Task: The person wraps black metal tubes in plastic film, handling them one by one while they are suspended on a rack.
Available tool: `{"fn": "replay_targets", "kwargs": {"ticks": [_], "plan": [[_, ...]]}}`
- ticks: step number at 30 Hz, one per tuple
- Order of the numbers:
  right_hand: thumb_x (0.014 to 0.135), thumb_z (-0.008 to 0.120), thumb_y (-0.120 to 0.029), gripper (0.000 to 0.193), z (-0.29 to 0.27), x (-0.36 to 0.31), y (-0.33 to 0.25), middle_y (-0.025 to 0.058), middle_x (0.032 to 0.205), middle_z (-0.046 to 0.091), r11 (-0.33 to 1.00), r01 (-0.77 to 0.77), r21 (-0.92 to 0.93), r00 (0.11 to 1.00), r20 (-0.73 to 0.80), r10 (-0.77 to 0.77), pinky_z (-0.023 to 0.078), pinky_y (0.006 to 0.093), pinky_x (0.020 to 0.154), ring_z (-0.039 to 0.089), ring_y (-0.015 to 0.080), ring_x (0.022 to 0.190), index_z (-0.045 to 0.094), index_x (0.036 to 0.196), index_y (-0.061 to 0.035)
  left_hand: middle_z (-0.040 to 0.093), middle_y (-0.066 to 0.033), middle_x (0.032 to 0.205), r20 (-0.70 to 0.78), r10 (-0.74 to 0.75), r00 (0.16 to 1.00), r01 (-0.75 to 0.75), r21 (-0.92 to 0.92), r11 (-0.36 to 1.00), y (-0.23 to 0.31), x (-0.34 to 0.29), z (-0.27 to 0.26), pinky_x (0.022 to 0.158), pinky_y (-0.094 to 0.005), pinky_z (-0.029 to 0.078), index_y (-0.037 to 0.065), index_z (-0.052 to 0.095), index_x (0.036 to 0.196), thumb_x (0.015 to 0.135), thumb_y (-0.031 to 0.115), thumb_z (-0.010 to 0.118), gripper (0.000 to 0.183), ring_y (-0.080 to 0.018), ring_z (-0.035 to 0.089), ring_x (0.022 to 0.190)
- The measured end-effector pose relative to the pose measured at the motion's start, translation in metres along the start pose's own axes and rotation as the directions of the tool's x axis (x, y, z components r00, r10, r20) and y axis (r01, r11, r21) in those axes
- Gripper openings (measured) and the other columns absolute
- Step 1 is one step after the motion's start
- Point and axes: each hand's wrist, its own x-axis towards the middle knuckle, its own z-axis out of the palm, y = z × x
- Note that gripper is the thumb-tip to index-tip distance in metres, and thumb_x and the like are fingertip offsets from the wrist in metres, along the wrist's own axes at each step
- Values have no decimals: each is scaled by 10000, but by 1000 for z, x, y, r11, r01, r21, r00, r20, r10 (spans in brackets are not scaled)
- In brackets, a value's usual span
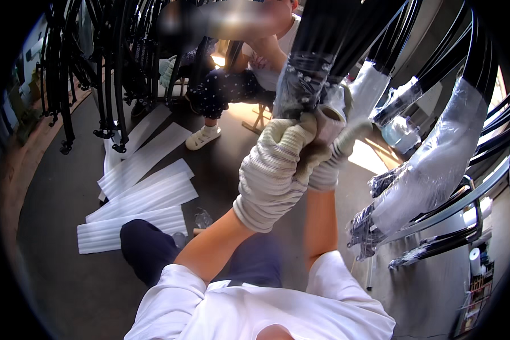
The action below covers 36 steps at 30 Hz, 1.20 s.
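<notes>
Both my hands wear pale ribbed knit work gloves and meet in front of me around a roll of clear stretch film (330, 127), whose round cardboard core end faces me. My left hand (275, 167) is closed at the roll's left side, right under the lower end of a bundle of black rods (314, 34). Wrapping round the roll's right side, my right hand (337, 153) is closed too, partly hidden behind it. Shiny clear film (303, 76) covers the bundle's lower end, which hangs down from above.
Other black bundles with film-wrapped ends (436, 158) hang close on my right. Curved black metal parts (105, 73) hang at the upper left. White foam strips (141, 192) lie on the floor at left. Another person (232, 85) sits on a low stool ahead.
</notes>
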Motion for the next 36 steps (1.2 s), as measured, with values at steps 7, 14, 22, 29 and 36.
{"fn": "replay_targets", "kwargs": {"ticks": [7, 14, 22, 29, 36], "plan": [[590, 719, -173, 712, -42, -1, 1, 90, 1045, 470, 976, 165, -145, 980, 139, -145, 429, 305, 799, 482, 183, 946, 317, 1168, -67, 543, -79, 885, 194, -19, 981, 54, -181, 982, 6, 8, 0, 649, -236, 441, 40, 586, 898, 727, -22, 536, 188, -163, 548, 706], [597, 617, 6, 584, -38, 9, -19, 48, 972, 478, 888, 107, -448, 994, 41, -99, 440, 256, 734, 492, 131, 857, 356, 1114, -67, 516, -49, 986, 459, 150, 876, -2, -307, 952, -89, 48, 21, 799, -247, 406, 30, 372, 1137, 631, 46, 653, 579, -138, 508, 878], [649, 671, -66, 499, -12, -18, -36, 45, 922, 541, 583, -126, -803, 963, -239, -121, 423, 207, 710, 524, 95, 800, 451, 1095, -25, 546, -5, 906, 719, -180, 671, 737, -620, 270, -112, 56, 43, 767, -225, 445, 47, 386, 1100, 523, 64, 757, 686, -86, 531, 803], [605, 699, -57, 407, -14, -22, -33, 46, 757, 559, 730, -162, -664, 925, -359, -121, 455, 232, 562, 543, 115, 636, 505, 961, -30, 560, -42, 893, 670, -159, 725, 671, -636, 380, -94, 56, 29, 744, -256, 469, 51, 410, 1092, 664, 93, 679, 507, -121, 545, 804], [469, 664, 23, 480, -59, -20, -54, 89, 727, 552, 916, -192, -352, 969, -213, 121, 477, 271, 591, 558, 170, 645, 520, 927, 23, 552, -142, 961, 853, -30, 522, 851, -523, -53, -90, 63, 14, 823, -301, 441, -38, 439, 1051, 819, 192, 499, 332, -172, 542, 861]]}}
